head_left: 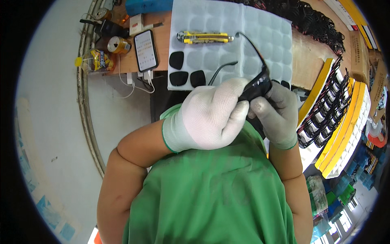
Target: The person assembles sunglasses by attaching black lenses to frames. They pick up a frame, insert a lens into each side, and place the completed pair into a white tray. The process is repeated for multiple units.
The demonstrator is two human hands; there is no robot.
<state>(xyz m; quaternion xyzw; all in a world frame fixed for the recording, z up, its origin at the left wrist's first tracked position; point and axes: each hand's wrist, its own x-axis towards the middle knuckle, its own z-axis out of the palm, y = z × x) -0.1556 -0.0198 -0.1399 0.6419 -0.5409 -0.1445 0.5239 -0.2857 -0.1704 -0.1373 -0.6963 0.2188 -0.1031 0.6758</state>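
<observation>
The black glasses [261, 84] are held just beyond the near edge of the padded sheet [266, 24], on the wearer's side. The left hand [217, 114] and right hand [278, 116] both grasp the front; some contact is hidden. Even pressure should limit twisting; best keep the temples [258, 54] unstrained. The front looks glossy; both slender temples extend toward the sheet.

Near mid-frame, we held our white-knit-gloved left hand [215, 116] and grey-smudged, white-gloved right hand [280, 116] curled close together, our bare arms [122, 183] bent up from the lower edge.
</observation>
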